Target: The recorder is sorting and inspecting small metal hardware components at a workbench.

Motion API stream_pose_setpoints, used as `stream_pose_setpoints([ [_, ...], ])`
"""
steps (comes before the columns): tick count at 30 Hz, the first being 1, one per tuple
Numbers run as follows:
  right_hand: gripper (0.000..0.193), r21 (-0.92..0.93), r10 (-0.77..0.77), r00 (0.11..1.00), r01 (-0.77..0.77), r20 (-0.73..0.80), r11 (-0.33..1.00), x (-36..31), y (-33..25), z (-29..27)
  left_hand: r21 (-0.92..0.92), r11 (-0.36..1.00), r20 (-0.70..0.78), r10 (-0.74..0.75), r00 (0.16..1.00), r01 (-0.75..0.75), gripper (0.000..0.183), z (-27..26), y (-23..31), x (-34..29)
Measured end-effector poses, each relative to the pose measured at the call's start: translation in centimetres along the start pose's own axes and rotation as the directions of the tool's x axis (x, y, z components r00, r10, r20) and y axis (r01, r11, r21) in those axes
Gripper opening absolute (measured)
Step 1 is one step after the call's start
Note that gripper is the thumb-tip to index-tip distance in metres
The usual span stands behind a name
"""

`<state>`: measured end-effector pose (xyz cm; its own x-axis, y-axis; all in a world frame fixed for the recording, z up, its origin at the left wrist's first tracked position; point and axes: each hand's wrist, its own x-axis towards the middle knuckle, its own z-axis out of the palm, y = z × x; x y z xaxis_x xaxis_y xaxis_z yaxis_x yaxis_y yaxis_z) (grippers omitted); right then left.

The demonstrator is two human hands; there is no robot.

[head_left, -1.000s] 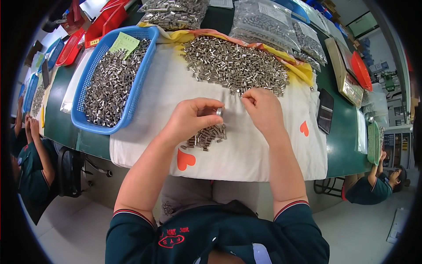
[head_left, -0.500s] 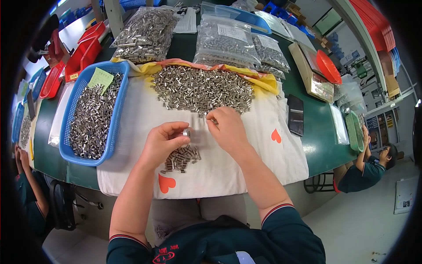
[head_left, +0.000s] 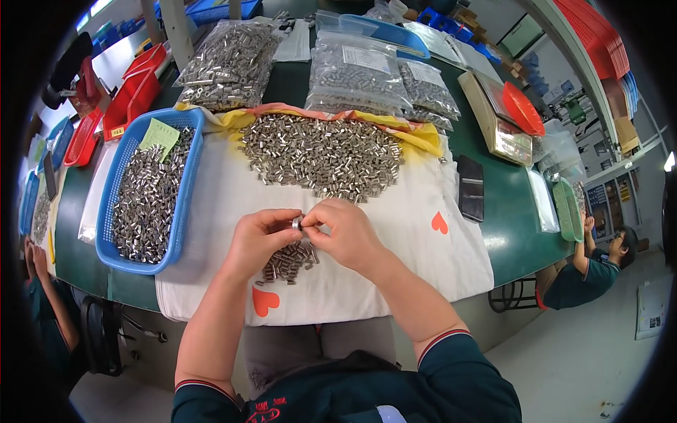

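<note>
My left hand (head_left: 257,240) pinches a small round metal ring (head_left: 296,223) between thumb and fingers. Against that ring, my right hand (head_left: 347,236) has its thumb and fingertips pressed together; whatever they hold is hidden. Beneath both hands lies a small heap of short metal sleeves (head_left: 288,266) on a white cloth (head_left: 395,282) printed with red hearts. A much larger pile of shiny metal sleeves (head_left: 324,151) spreads just beyond my hands, bordered at the back by the cloth's yellow and orange edge (head_left: 423,135).
At left stands a blue basket (head_left: 141,268) of metal sleeves with a green note. Clear bags of metal parts (head_left: 229,63) (head_left: 356,70) line the back. A black wallet-like case (head_left: 471,189) and a scale (head_left: 518,146) with a red tray lie right. Other people sit at both sides.
My right hand has come from the near edge of the large pile back toward me and left, and now meets the ring in my left hand. The left hand has barely moved.
</note>
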<state>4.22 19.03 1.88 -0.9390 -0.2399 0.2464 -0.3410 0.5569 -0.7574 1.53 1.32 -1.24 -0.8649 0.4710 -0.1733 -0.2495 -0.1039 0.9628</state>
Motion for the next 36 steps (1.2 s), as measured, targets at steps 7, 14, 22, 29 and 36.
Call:
stream_pose_setpoints([
  [7,0.007,-0.152,-0.15,0.98,0.13,-0.132,0.98,0.2,-0.1,0.4,0.078,0.997,-0.069,0.011,0.998,-0.006,0.031,0.5,0.6,0.6],
  [14,0.007,0.352,0.342,0.922,-0.386,0.183,0.853,0.3,0.4,-0.4,0.053,0.999,0.065,-0.001,0.998,-0.003,0.03,0.3,0.7,-0.1],
  [22,0.01,-0.165,0.14,0.974,-0.169,-0.178,0.972,1.9,2.9,-0.6,0.128,0.991,0.028,-0.039,0.999,0.035,0.03,0.7,0.7,0.2],
  [29,0.011,-0.583,-0.101,0.986,0.004,-0.133,0.813,2.1,3.4,1.5,0.085,0.996,0.029,0.001,1.0,-0.004,0.029,0.4,0.2,0.2],
  [36,0.008,-0.556,-0.121,0.972,-0.01,-0.199,0.831,2.2,3.2,1.2,0.087,0.996,0.046,-0.017,0.999,0.013,0.029,0.4,0.2,0.3],
])
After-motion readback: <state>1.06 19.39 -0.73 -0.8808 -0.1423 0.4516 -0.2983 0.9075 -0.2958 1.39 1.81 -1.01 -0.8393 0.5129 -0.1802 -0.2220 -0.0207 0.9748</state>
